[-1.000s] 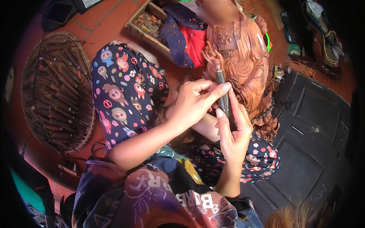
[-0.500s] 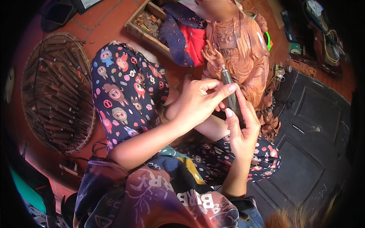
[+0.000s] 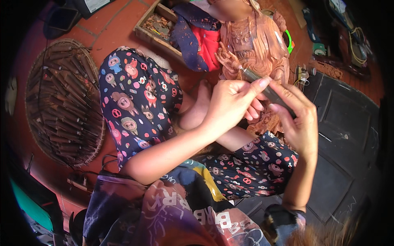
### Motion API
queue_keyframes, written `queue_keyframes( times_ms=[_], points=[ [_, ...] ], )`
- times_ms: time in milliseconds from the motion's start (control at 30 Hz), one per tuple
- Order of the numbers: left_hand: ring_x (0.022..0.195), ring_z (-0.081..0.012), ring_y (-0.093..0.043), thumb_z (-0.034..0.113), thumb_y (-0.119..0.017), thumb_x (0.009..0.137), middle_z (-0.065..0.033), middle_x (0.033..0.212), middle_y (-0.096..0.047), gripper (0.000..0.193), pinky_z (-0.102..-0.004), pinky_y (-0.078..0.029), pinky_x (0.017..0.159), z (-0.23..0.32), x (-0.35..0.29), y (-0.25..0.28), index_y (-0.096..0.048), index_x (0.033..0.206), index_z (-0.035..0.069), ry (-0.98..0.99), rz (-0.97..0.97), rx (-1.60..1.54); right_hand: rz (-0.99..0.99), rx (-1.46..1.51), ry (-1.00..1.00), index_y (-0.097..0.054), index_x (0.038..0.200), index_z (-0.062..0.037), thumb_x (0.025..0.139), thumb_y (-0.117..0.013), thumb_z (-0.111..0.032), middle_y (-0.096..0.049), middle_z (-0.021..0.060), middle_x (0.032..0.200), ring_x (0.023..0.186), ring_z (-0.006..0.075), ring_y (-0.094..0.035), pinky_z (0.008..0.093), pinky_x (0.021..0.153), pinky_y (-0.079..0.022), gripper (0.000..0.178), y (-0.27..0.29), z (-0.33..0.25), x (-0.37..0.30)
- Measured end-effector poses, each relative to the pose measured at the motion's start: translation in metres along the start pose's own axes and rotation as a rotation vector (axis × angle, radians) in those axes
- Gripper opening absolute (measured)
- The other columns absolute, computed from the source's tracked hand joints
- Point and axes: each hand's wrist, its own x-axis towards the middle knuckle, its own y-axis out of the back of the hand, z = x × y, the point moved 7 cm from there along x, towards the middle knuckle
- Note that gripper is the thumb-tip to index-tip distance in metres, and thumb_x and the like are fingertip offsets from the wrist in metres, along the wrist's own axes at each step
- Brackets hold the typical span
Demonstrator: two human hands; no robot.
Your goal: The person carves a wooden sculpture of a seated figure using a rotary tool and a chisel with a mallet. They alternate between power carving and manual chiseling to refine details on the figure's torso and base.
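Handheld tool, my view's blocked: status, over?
Left hand, right hand: both on dark handheld tool. Tip beside wooden statue, contact unclear. Left thumb covers part of the tool.

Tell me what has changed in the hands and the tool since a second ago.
The right hand has swung to the right and a little up, so the dark rotary-style tool now slants instead of standing near upright in view. The left hand shifted slightly right. Both hands keep their hold. The carved figure, basket and wooden box stayed put.
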Motion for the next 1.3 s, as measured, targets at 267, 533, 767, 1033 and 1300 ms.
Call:
queue_keyframes(
  times_ms=[267,533,767,1033,1300],
  points=[
    [0.06,-0.0203,-0.065,0.012,-0.075,0.082,-0.0081,0.072,-0.065,0.025,-0.0322,-0.051,0.053,0.045,-0.051,-0.03,-0.068,0.105,0.005,-0.96,0.038,0.582,-0.073,-0.244,0.271,-0.069,0.12,-0.0123,0.074,-0.067,0.004,-0.068,0.0138,0.11,0.099,0.0334,-0.065,0.0395,0.087,-0.052,0.049,0.034,0.01,0.041],
    [0.056,-0.013,-0.062,0.02,-0.07,0.089,-0.004,0.074,-0.066,0.08,-0.0264,-0.051,0.061,0.04,-0.032,-0.032,-0.024,0.153,0.004,-0.664,0.017,0.893,-0.047,-0.26,0.365,-0.069,0.119,-0.0121,0.076,-0.065,0.003,-0.067,0.011,0.111,0.098,0.0332,-0.064,0.0403,0.087,-0.052,0.046,0.037,0.01,0.058],
    [0.073,-0.0091,-0.062,0.008,-0.07,0.089,-0.0053,0.082,-0.065,0.016,-0.0225,-0.05,0.067,0.036,-0.059,0.004,-0.059,0.097,0.0,-0.448,-0.023,0.451,0.104,0.479,-0.211,-0.057,0.126,0.0047,0.085,-0.069,-0.006,-0.063,0.0122,0.108,0.097,0.0242,-0.063,0.0353,0.089,-0.048,0.044,-0.009,0.004,-0.042],
    [0.045,-0.0064,-0.054,0.011,-0.071,0.09,-0.0024,0.083,-0.059,0.016,-0.0206,-0.037,0.034,0.031,-0.036,0.061,-0.069,0.093,-0.005,-0.156,0.049,0.317,0.629,1.368,-0.49,-0.038,0.142,0.0006,0.103,-0.047,-0.012,-0.054,0.0013,0.086,0.065,0.0058,-0.05,0.0198,0.057,-0.043,0.042,-0.163,-0.052,-0.041],
    [0.047,-0.0037,-0.052,0.013,-0.072,0.09,-0.0012,0.083,-0.061,0.02,-0.0194,-0.034,0.033,0.035,-0.022,0.081,-0.069,0.098,-0.006,-0.29,0.13,0.355,0.673,1.352,-0.424,-0.048,0.135,0.0026,0.102,-0.051,-0.014,-0.055,0.0018,0.09,0.064,0.0037,-0.05,0.0187,0.052,-0.043,0.037,-0.178,-0.044,-0.014]
  ],
)
